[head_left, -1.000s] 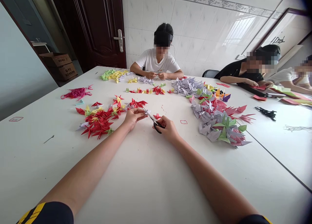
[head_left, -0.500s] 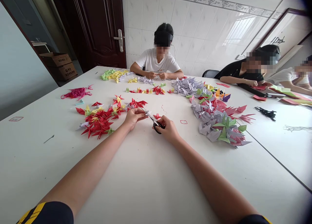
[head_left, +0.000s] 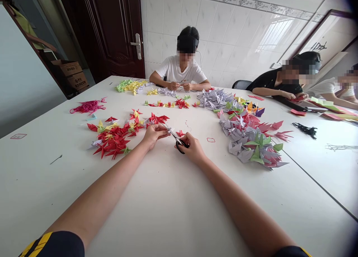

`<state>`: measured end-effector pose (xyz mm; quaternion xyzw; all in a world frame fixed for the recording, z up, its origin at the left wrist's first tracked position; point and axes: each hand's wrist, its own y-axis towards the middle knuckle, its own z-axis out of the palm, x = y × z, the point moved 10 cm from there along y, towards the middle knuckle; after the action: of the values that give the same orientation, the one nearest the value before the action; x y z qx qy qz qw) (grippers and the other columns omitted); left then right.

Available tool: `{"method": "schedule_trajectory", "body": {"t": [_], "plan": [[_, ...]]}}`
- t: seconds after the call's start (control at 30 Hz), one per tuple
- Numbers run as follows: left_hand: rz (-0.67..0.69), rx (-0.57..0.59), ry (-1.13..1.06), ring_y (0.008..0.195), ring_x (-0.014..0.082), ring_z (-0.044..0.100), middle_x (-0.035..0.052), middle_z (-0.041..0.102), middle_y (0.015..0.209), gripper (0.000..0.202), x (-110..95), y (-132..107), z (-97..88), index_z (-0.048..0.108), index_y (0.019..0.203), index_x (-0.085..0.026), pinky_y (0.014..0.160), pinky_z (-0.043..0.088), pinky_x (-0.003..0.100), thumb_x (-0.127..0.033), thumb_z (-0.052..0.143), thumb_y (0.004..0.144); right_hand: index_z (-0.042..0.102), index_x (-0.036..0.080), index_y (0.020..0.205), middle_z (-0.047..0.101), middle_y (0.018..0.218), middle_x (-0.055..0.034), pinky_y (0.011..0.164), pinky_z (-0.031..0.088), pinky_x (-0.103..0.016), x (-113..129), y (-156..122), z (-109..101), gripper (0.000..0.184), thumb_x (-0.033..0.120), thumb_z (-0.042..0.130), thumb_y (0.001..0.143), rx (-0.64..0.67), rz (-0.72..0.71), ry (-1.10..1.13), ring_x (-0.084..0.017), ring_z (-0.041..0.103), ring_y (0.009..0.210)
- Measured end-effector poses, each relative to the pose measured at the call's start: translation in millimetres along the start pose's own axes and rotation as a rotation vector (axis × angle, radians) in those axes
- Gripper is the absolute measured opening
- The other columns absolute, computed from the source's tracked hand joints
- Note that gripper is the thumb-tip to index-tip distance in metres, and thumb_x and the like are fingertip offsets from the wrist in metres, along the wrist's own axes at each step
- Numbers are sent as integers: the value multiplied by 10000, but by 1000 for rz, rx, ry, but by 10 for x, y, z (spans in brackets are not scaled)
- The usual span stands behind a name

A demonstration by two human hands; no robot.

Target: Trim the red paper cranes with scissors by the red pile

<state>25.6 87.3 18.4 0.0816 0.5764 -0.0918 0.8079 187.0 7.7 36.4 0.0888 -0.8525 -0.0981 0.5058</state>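
Someone in a yellow-green top is now in the doorway at upper left, absent one second ago; both my hands are almost unchanged. Left hand: fingers narrow, apparently pinching a small piece of pale paper at the tips. Right hand grips the scissors, blades toward that paper and the left fingertips; I can't tell whether they're biting. One red crane sits just beyond the scissors, with red scraps farther off. Left of the hands: mostly red crane heap. Right: grey-and-pink crane pile. Past those, a line of cranes and a pink cord bundle, all on the white table. Progress, my read: plenty folded, this trim looks mid-step, loose cranes remain both sides. Can't count how many are finished. Opposite, a person in white works with both hands too.
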Motion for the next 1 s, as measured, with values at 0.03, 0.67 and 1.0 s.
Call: {"method": "schedule_trajectory", "body": {"t": [0.03,0.67,1.0], "plan": [[0,-1,-3,737,201,702,71,724,776,329,1,1,-2,675,704,-120,907,555,461,-221,900,486,484,240,794,587,671,38,584,343,-274,-5,2,1,259,375,683,698,1,0,3,-139,412,600],[165,-244,-190,777,145,668,30,695,776,293,-84,72,-353,686,727,-148,901,539,388,-172,874,504,527,233,786,720,767,-20,613,390,-287,-109,22,-12,174,271,671,695,9,45,171,-174,557,659],[161,-238,-203,789,150,675,33,693,776,324,-96,51,-337,679,750,-143,923,528,388,-190,883,503,544,226,771,716,748,-13,591,362,-268,-120,26,-35,129,256,647,700,-4,40,149,-140,469,595]]}}
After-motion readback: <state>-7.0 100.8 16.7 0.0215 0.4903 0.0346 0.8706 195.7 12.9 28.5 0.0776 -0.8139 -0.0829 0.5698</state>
